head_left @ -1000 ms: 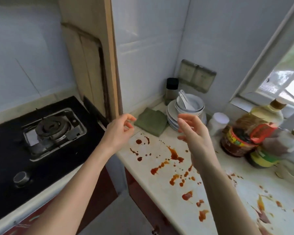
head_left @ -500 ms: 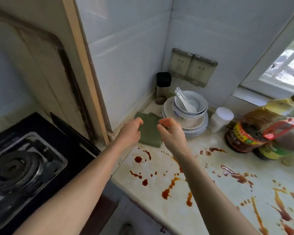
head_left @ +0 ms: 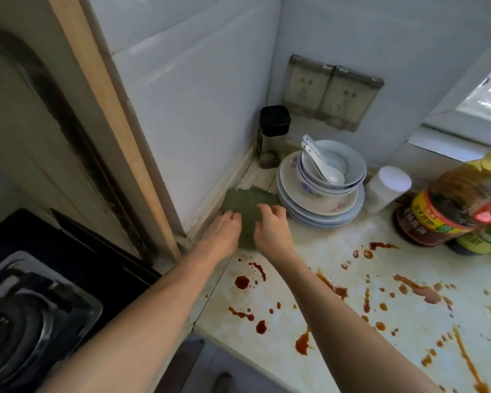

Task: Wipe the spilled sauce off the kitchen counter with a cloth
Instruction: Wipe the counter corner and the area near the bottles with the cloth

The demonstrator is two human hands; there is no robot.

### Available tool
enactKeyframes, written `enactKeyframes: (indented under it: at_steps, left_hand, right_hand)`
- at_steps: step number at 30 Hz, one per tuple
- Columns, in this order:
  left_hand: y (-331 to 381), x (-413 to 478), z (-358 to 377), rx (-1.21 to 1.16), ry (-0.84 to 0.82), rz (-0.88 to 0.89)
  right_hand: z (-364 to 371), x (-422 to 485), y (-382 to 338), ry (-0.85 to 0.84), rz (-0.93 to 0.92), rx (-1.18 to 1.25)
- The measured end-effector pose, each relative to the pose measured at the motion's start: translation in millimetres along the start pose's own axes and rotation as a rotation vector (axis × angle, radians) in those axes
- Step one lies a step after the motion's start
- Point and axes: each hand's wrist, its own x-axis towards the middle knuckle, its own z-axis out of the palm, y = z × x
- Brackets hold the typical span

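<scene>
Green cloth (head_left: pixel 245 201) lies in the surface (head_left: pixel 323 251) corner beside stacked plates (head_left: pixel 328 212), sauce (head_left: pixel 241 282) spots nearer us. Our L hand (head_left: pixel 223 235) rests straight fingers (head_left: pixel 229 216) on it; R hand's (head_left: pixel 271 229) fingers curl onto it, grip unclear.

Stacked plates (head_left: pixel 328 207), bowls (head_left: pixel 349 168) with spoons (head_left: pixel 313 157), black-lidded jar (head_left: pixel 274 129), gas stove (head_left: pixel 26 321)

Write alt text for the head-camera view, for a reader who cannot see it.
The left hand and right hand touch a green cloth in the counter corner, beside stacked plates and bowls. Red-brown sauce spatters the counter in front; bottles stand right, a gas hob left.
</scene>
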Motion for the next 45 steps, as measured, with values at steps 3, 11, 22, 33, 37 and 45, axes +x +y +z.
enactKeyframes:
  at_steps: [3, 11, 22, 33, 37, 45]
  left_hand:
    - [-1.5, -1.2, -0.1, 0.036, 0.013, 0.012]
    - [-9.9, -15.1, -16.2, -0.098, 0.028, -0.018]
    - [-19.8, -12.1, -11.7, -0.174, 0.114, -0.048]
    - [-21.4, -36.4, -6.9, -0.328, 0.191, -0.058]
    - [-18.3, -33.9, -2.6, -0.336, 0.182, -0.058]
    - [-16.2, -11.2, 6.5, -0.233, 0.058, -0.103]
  right_hand:
    - [8.0, 14.2, -0.3, -0.032, 0.036, -0.136]
    - [39.6, 29.8, -0.2, -0.046, -0.003, -0.295]
    - [75.8, 20.9, 23.6, -0.059, -0.346, -0.488]
    - [62.6, 22.7, 26.9, -0.176, -0.44, -0.217]
    - [64.9, 12.4, 38.7, 0.017, -0.454, -0.071]
    - [60.3, 45.5, 9.8, 0.266, -0.184, -0.12]
